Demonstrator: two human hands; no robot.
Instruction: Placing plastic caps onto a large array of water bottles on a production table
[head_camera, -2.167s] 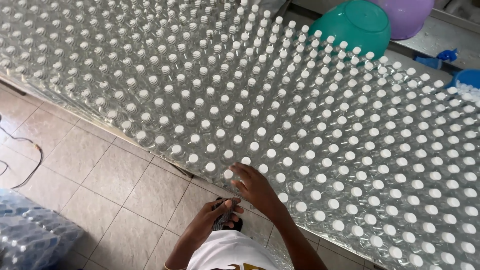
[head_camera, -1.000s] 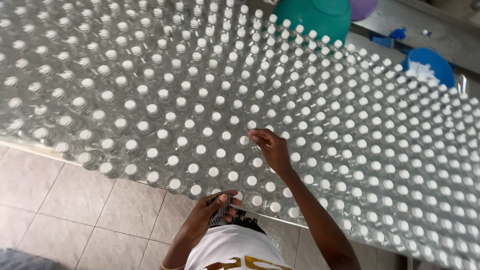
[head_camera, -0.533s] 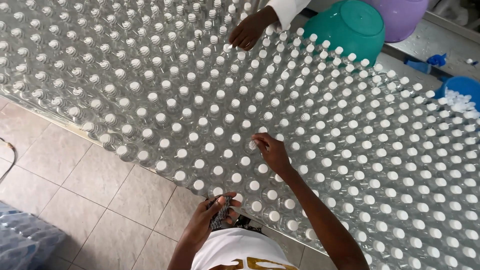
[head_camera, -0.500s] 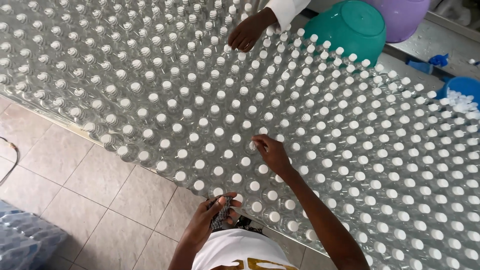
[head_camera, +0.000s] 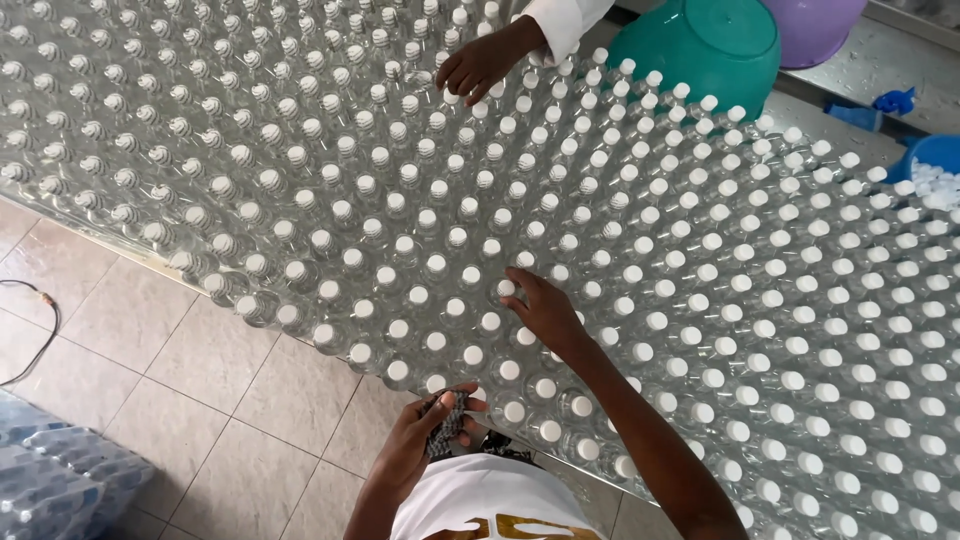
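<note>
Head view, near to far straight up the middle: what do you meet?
Left hand on a dark patterned cloth → right hand on a white bottle cap → capped clear bottles → another person's hand with white sleeve.

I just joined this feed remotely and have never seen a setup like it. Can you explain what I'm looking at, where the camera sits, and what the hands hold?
There is no machine: a person works bare-handed, and the one picture comes from a camera on their head, looking down. A table is packed with clear plastic bottles, most with white caps, some at the left uncapped. The right hand rests its fingertips on a cap near the front edge. The left hand grips a small dark object near the body; I cannot tell what it is. Another person's hand, in a white sleeve, touches bottles at the far side, beside a teal basin.
</note>
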